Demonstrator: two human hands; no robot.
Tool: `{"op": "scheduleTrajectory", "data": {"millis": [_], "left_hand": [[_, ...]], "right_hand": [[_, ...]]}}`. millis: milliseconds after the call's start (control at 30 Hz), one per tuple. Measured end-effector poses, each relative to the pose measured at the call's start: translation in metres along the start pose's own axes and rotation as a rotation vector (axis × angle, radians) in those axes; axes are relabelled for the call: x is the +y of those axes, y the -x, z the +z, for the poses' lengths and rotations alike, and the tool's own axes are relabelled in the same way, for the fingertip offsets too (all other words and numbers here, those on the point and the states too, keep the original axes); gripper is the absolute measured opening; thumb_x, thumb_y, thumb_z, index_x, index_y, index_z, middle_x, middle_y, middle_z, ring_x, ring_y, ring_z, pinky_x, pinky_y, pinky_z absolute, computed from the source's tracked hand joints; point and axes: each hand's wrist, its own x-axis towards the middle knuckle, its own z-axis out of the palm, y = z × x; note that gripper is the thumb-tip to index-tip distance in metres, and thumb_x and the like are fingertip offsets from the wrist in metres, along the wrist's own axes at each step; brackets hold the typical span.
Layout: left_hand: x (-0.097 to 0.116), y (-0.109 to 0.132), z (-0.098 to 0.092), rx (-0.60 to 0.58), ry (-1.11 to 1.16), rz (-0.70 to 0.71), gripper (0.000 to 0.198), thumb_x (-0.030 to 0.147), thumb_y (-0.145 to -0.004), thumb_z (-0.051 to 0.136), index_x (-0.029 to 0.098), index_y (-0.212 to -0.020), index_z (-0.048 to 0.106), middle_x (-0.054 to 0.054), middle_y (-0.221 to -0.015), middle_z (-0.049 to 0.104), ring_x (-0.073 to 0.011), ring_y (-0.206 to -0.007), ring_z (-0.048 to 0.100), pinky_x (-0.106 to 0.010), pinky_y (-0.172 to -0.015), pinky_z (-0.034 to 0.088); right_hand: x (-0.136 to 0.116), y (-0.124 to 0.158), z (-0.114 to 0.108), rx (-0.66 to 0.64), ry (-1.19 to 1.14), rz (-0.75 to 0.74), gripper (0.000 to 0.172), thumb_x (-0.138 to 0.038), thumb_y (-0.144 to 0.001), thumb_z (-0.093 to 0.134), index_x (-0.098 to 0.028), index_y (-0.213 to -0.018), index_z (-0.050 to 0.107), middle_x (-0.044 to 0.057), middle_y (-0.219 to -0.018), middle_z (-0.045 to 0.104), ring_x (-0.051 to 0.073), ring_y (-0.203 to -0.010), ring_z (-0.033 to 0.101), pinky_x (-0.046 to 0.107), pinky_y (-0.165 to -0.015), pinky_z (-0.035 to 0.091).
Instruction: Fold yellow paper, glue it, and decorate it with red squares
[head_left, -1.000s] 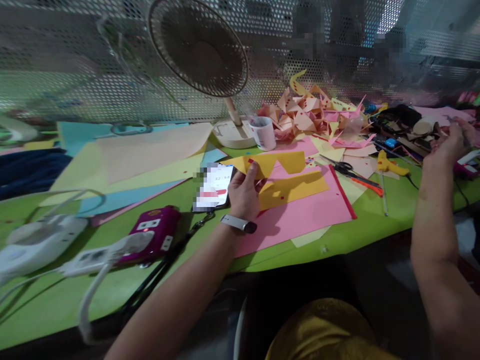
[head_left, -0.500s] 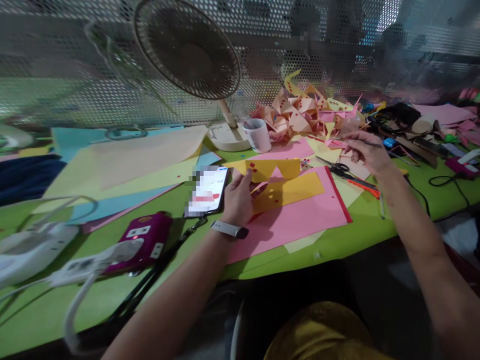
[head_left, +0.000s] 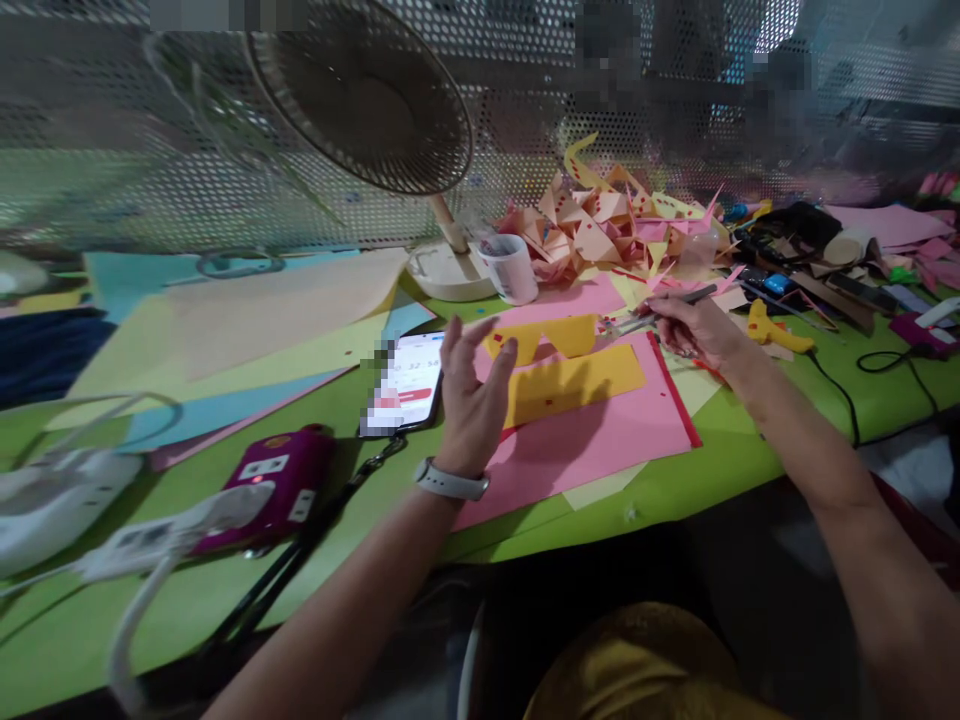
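Note:
My left hand [head_left: 474, 395] is raised at the left end of a folded yellow paper piece [head_left: 576, 336], its fingers spread; the thumb is close to the paper, but contact is hard to tell. Red dots mark that piece. In my right hand [head_left: 694, 325] is a slim grey pair of tweezers [head_left: 701, 294], its tips pointing left toward small red bits on the table. A flat yellow paper strip [head_left: 600, 378] lies on a pink sheet [head_left: 570, 450] with a red right edge. A phone [head_left: 411, 380] lies left of my left hand.
A white cup [head_left: 513, 270] and a fan [head_left: 367, 95] stand behind. Folded paper shapes [head_left: 600, 215] are heaped at the back. A yellow glue gun [head_left: 776, 328] lies right. Coloured sheets [head_left: 285, 310], a purple power block [head_left: 274, 480] and cables occupy the left.
My left hand has let go of the yellow paper piece, and its fingers have spread. My right hand has moved left and lower with the tweezers, uncovering the glue gun.

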Motion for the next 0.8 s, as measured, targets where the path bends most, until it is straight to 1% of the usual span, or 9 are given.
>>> {"op": "scheduleTrajectory", "data": {"millis": [133, 200, 267, 367, 533, 600, 667, 733, 800], "left_hand": [[0.028, 0.008, 0.008, -0.103, -0.176, 0.278, 0.038, 0.047, -0.092, 0.066, 0.025, -0.122, 0.067, -0.013, -0.138, 0.061, -0.0304, -0.132, 0.053, -0.050, -0.115, 0.037], [0.035, 0.012, 0.013, -0.146, -0.274, 0.420, 0.039, 0.045, -0.091, 0.067, 0.024, -0.125, 0.066, -0.013, -0.129, 0.066, -0.0303, -0.123, 0.059, -0.050, -0.109, 0.042], [0.038, 0.017, 0.017, -0.189, -0.353, 0.533, 0.029, 0.039, -0.094, 0.064, 0.024, -0.119, 0.067, -0.011, -0.119, 0.071, -0.0291, -0.115, 0.062, -0.049, -0.106, 0.043], [0.037, 0.022, 0.018, -0.245, -0.393, 0.625, 0.017, 0.032, -0.099, 0.055, 0.024, -0.104, 0.070, -0.009, -0.101, 0.073, -0.0272, -0.101, 0.064, -0.047, -0.100, 0.045], [0.050, 0.033, 0.016, -0.229, -0.537, 0.685, 0.022, 0.024, -0.100, 0.049, 0.023, -0.087, 0.066, -0.007, -0.085, 0.069, -0.0248, -0.085, 0.061, -0.045, -0.094, 0.046], [0.059, 0.038, 0.013, -0.221, -0.584, 0.714, 0.025, 0.021, -0.101, 0.048, 0.024, -0.083, 0.065, -0.006, -0.081, 0.066, -0.0234, -0.081, 0.059, -0.044, -0.095, 0.046], [0.064, 0.042, 0.005, -0.222, -0.608, 0.708, 0.027, 0.021, -0.100, 0.048, 0.024, -0.079, 0.064, -0.005, -0.077, 0.065, -0.0237, -0.079, 0.058, -0.044, -0.095, 0.046], [0.065, 0.042, -0.006, -0.255, -0.630, 0.685, 0.028, 0.022, -0.100, 0.048, 0.025, -0.076, 0.064, -0.005, -0.074, 0.063, -0.0244, -0.077, 0.058, -0.045, -0.093, 0.047], [0.062, 0.041, -0.021, -0.339, -0.639, 0.665, 0.030, 0.027, -0.100, 0.049, 0.025, -0.074, 0.065, -0.006, -0.072, 0.063, -0.0248, -0.074, 0.058, -0.045, -0.085, 0.048]], "right_hand": [[-0.005, 0.010, 0.019, -0.119, 0.003, 0.006, 0.022, -0.038, -0.079, 0.073, -0.016, -0.083, 0.072, -0.005, -0.047, 0.062, 0.003, -0.030, 0.038, 0.016, -0.029, 0.027], [-0.003, 0.016, 0.032, -0.159, -0.003, 0.015, 0.025, -0.040, -0.079, 0.074, -0.017, -0.086, 0.071, -0.005, -0.049, 0.063, 0.004, -0.030, 0.040, 0.017, -0.030, 0.029], [-0.001, 0.023, 0.044, -0.169, -0.017, 0.019, 0.029, -0.045, -0.080, 0.075, -0.018, -0.085, 0.069, -0.006, -0.048, 0.062, 0.004, -0.029, 0.040, 0.017, -0.029, 0.029], [0.004, 0.033, 0.060, -0.128, -0.015, 0.005, 0.038, -0.056, -0.082, 0.073, -0.019, -0.082, 0.067, -0.007, -0.043, 0.057, 0.005, -0.027, 0.038, 0.019, -0.027, 0.027], [0.003, 0.049, 0.073, 0.009, 0.018, -0.024, 0.048, -0.067, -0.083, 0.068, -0.019, -0.076, 0.069, -0.007, -0.037, 0.050, 0.006, -0.025, 0.036, 0.020, -0.026, 0.024], [-0.004, 0.054, 0.070, 0.046, 0.042, -0.025, 0.049, -0.067, -0.082, 0.068, -0.019, -0.073, 0.069, -0.007, -0.036, 0.049, 0.006, -0.025, 0.036, 0.021, -0.026, 0.023], [-0.012, 0.057, 0.057, 0.135, 0.065, -0.058, 0.047, -0.066, -0.082, 0.070, -0.020, -0.073, 0.068, -0.006, -0.037, 0.049, 0.006, -0.025, 0.037, 0.022, -0.027, 0.023], [-0.021, 0.054, 0.034, 0.308, 0.073, -0.139, 0.044, -0.064, -0.083, 0.070, -0.022, -0.072, 0.067, -0.007, -0.038, 0.048, 0.006, -0.027, 0.035, 0.023, -0.028, 0.023], [-0.026, 0.047, 0.006, 0.450, 0.088, -0.229, 0.043, -0.065, -0.084, 0.067, -0.024, -0.071, 0.065, -0.008, -0.037, 0.042, 0.007, -0.027, 0.032, 0.025, -0.029, 0.023]]}}
